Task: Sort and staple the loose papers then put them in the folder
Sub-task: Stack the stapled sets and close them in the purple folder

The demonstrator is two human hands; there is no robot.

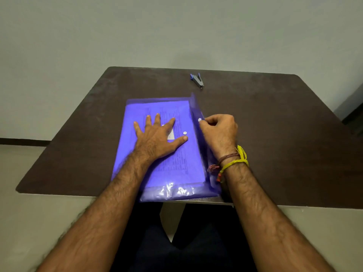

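Head view: folder flap (196, 112) in right grip (217, 130)

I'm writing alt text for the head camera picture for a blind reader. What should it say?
A person's left hand presses flat on a translucent blue folder with printed papers inside, while the right hand pinches the folder's flap at its snap button. The folder lies on a dark brown table; a stapler sits near the far edge.

table (275, 118): dark brown, rounded far corners, fills the middle of view | wall (176, 26): plain grey-green, 12 o'clock behind the table | floor (19, 173): pale, 9 o'clock | wrist threads (233, 161): yellow and red-brown, 3 o'clock of centre
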